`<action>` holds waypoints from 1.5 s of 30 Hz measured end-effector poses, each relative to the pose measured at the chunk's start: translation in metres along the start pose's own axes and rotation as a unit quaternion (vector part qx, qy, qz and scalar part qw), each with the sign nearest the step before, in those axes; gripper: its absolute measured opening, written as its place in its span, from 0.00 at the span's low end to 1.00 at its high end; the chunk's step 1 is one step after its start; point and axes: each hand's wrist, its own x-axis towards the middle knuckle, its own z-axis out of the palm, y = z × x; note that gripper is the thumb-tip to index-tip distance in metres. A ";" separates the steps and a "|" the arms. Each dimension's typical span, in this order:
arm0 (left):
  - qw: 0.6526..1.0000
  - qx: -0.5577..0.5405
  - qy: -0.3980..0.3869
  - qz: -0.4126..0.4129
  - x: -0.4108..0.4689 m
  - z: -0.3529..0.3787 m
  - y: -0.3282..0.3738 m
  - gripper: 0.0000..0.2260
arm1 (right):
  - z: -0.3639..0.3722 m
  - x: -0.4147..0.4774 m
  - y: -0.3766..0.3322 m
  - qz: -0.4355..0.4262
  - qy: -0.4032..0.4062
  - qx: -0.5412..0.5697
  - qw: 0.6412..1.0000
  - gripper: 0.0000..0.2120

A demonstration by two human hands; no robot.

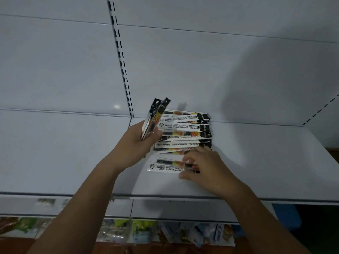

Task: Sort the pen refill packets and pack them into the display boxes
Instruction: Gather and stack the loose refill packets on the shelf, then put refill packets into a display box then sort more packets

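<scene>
White steel shelf carries a loose spread of long, flat black-and-white plastic pen refill packets — fanned near its back panel. Left hand grips a small upright bundle of packets, fingers curled round it. Right hand pinches the nearest packet — lying flat — between thumb and fingertips.

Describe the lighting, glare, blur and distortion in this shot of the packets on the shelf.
Head view: dim, bluish light; a broad soft shadow darkens the back panel at right; a glare spot sits left of the slotted upright, which bows from wide-angle distortion; the goods under the shelf are blurred, and print on the packet pile is illegible.
</scene>
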 end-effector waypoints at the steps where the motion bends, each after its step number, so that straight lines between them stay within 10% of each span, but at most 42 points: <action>1: 1.000 0.002 0.003 -0.002 -0.001 0.001 0.001 0.16 | 0.000 0.000 0.000 -0.001 -0.006 0.002 1.000 0.19; 21: 0.985 0.147 -0.085 -0.009 -0.009 0.004 0.010 0.12 | -0.046 0.015 -0.007 -0.102 -0.037 -0.120 0.987 0.14; 45: 0.970 0.100 0.182 -0.130 -0.192 -0.123 -0.014 0.06 | -0.016 0.076 -0.224 -0.323 -0.303 0.043 0.896 0.12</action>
